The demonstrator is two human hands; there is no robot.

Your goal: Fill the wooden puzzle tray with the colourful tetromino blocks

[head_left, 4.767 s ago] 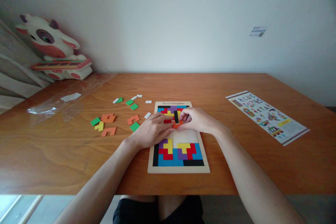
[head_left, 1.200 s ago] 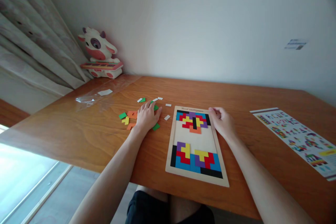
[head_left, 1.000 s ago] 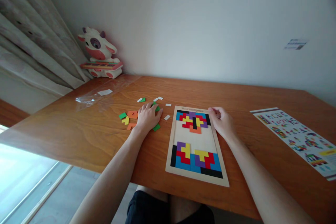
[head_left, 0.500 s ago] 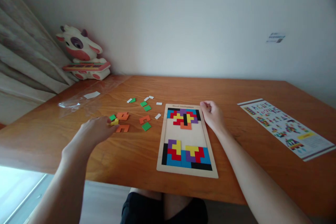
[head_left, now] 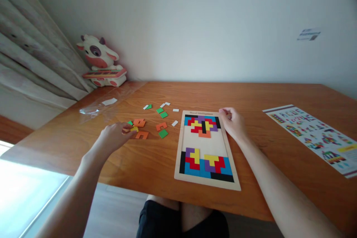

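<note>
My left hand (head_left: pixel 118 134) is at the loose pieces on the left, its fingertips closed at a yellow piece (head_left: pixel 134 129). Orange pieces (head_left: pixel 139 122) and a partly covered green piece lie right beside those fingers. My right hand (head_left: pixel 232 121) rests at the upper right corner of the wooden puzzle board (head_left: pixel 179 163), fingers curled at its edge. Coloured blocks fill the top and bottom of the board, with bare wood between them. An orange block (head_left: pixel 204 134) sits at the lower edge of the top group.
Green pieces (head_left: pixel 163 134) and white pieces (head_left: pixel 174 123) lie left of the board. A clear plastic bag (head_left: pixel 95 111) and a cow toy (head_left: pixel 103 59) are at the back left. A printed sheet (head_left: pixel 312 130) lies on the right.
The whole view has shifted, so the board and pieces appear further right. My left hand stays at the yellow piece, and my right hand stays at the board's corner.
</note>
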